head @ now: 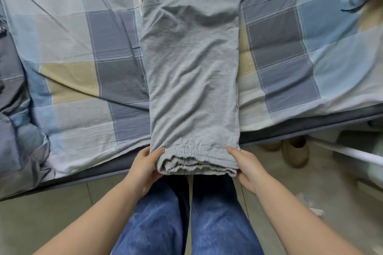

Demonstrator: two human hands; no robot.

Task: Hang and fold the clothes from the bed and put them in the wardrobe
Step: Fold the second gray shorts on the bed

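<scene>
Pinching the grey trousers cuffs, left hand and right hand.

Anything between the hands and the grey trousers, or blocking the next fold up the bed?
Nothing visible. The left hand and right hand already grip the gathered end of the grey trousers at the bed edge. The trousers lie flat on the checked bedcover with nothing on top. The wardrobe is not in view.
</scene>
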